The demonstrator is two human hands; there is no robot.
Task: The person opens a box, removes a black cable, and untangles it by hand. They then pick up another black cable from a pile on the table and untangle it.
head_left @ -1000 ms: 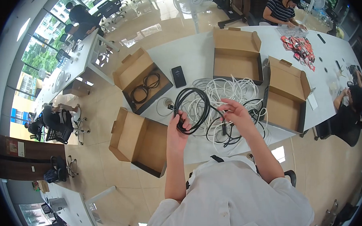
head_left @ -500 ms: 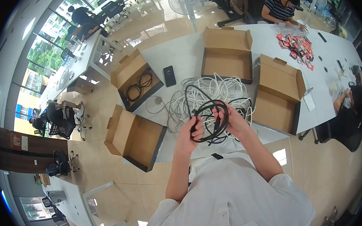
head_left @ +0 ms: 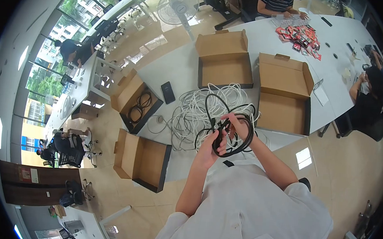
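A coil of black cable (head_left: 244, 144) is held up in front of me over the table edge. My left hand (head_left: 210, 148) is closed around the coil's left side, where dark cable ends bunch together. My right hand (head_left: 238, 126) grips the coil from the upper right, its fingers near the left hand's. One loose black loop rises above the hands. Behind the coil lies a tangled heap of white and grey cables (head_left: 192, 108), with some black strands among them. The cable ends between the fingers are partly hidden.
Open cardboard boxes stand around the heap: back (head_left: 225, 73), right (head_left: 283, 112) and front left (head_left: 150, 163). Another box (head_left: 133, 121) holds a coiled black cable (head_left: 140, 107). A phone (head_left: 167, 92) lies nearby. Red packets (head_left: 301, 38) lie before a co-worker; another person sits at right.
The view has turned slightly. Both hands and the black coil sit further right in view and have drawn closer together, with the right hand now nearer the left.
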